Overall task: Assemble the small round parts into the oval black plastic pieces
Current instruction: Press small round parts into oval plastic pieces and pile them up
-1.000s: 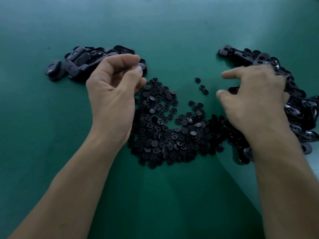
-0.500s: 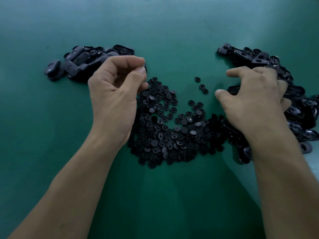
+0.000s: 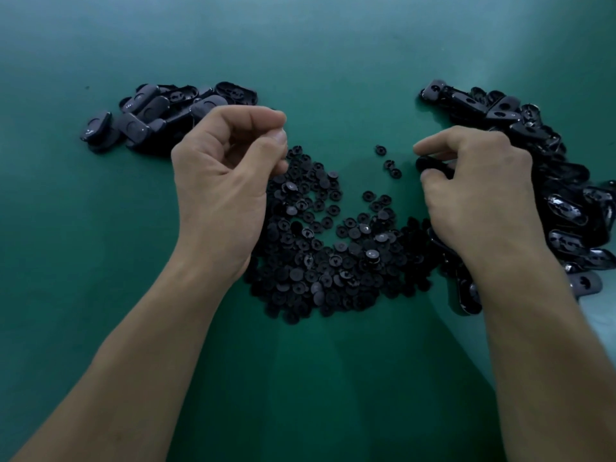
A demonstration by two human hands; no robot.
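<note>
A heap of small round black parts lies in the middle of the green table. My left hand hovers over the heap's left edge, fingers curled and thumb pressed to forefinger; no part shows between them. Oval black pieces form one pile at the far left and a longer pile down the right side. My right hand is at the inner edge of the right pile. It pinches one oval black piece between forefinger and thumb.
Three stray round parts lie on the green table surface between my hands. A pale strip shows at the table's right edge. Both forearms reach in from the bottom.
My right hand's spread fingers have closed on an oval piece at the edge of the right pile. My left hand has stayed almost still, pinched the same way.
</note>
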